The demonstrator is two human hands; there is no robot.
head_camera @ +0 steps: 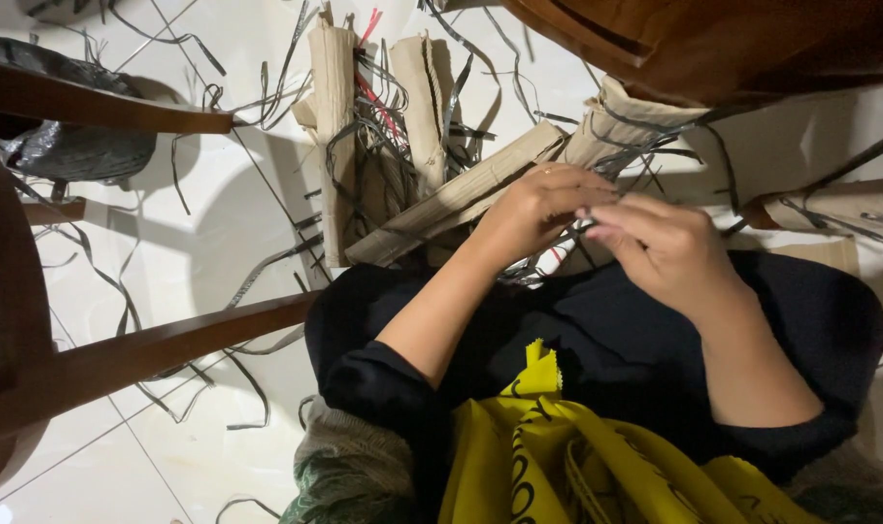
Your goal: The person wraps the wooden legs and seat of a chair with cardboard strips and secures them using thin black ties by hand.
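Dark grey flat strips (558, 243), thin and tangled, pinched between closed fingertips of left hand (538, 209) and right hand (665, 247) above the black-clothed lap (597, 340), with brown cardboard rolls (412, 146) just beyond on the white tiled floor (199, 243), yellow fabric (558, 456) nearest the camera.

Two hands are in view, the left hand (538, 209) and the right hand (665, 247), meeting just right of centre. Five rolled brown paper bundles (333, 107) fan out from about eleven o'clock round to three o'clock; a sixth may lie behind the hands, though the tangle hides it. The loose dark strips (257, 272) on the floor are too many and too overlapped to count. Two red strips (368, 27) show at twelve o'clock. One black plastic bag (67, 146) sits at ten o'clock. One yellow cloth (567, 456) lies at six o'clock.
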